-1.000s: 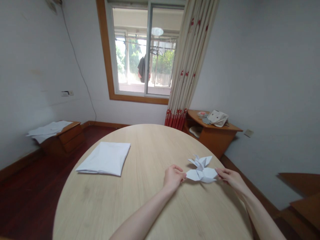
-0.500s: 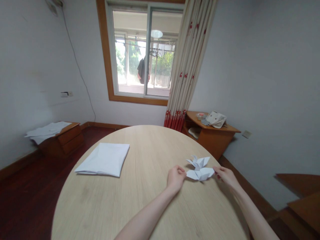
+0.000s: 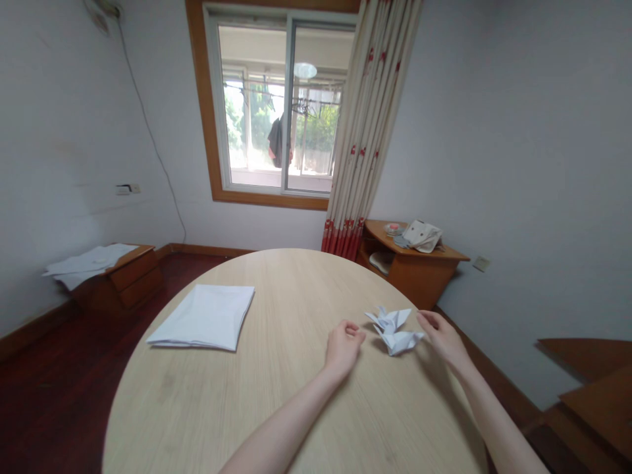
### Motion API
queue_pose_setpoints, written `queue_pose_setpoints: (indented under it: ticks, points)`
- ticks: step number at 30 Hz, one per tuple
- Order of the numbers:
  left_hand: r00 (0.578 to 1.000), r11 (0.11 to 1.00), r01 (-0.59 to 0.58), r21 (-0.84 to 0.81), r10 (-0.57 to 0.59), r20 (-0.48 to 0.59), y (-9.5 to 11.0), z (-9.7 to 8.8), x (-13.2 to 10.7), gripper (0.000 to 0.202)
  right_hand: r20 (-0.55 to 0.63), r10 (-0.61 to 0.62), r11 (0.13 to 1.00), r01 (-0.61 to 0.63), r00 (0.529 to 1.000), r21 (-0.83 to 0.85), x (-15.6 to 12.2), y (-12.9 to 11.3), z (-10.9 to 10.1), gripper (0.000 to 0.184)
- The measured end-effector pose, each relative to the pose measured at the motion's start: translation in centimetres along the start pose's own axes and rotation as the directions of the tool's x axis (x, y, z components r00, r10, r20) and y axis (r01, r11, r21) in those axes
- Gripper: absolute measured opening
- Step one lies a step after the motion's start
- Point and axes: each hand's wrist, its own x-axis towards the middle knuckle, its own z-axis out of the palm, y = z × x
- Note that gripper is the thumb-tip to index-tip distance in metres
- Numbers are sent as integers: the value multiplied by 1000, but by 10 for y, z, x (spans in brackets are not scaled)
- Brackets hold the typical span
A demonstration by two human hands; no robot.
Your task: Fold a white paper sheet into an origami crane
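Two folded white paper cranes stand close together on the right side of the round table. The nearer crane [image 3: 399, 341] has its wings out to the sides, and the farther crane [image 3: 390, 320] is just behind it. My left hand [image 3: 344, 349] is left of them, fingers loosely curled with nothing in them, apart from the paper. On the other side, my right hand [image 3: 443, 337] hovers by the right wing tips, its fingers bent and slightly apart, holding nothing that I can see.
A stack of white paper [image 3: 205, 317] lies on the left of the pale wooden table [image 3: 296, 296]. Beyond the table are a corner cabinet [image 3: 419, 273] with a bag [image 3: 422, 236] on it, a low drawer unit [image 3: 133, 273] with papers, and a curtain [image 3: 363, 131].
Both hands have let go of the nearer crane's wing tips. My left hand has drawn back a little to the left, my right hand slightly up. The crane's left wing now tilts up.
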Motion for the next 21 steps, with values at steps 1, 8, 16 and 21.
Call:
queue_pose_setpoints:
  ticks: [1, 8, 16, 21]
  points:
    - [1000, 1000, -16, -5, 16, -5, 1, -2, 0, 8, -2, -35, 999, 35, 999, -3, 0, -6, 0, 38]
    - [992, 989, -124, -86, 122, -28, 14, -27, -3, 6, 26, -274, 962, 274, 961, -13, -13, -60, 8, 39]
    - [971, 966, -227, -122, 215, -108, 34, -80, -11, 11, 46, -514, 855, 508, 856, 103, -43, -130, 44, 30]
    - [943, 954, -291, -71, 274, -187, 39, -114, -12, 15, 94, -549, 822, 516, 831, 242, -51, -157, 72, 26]
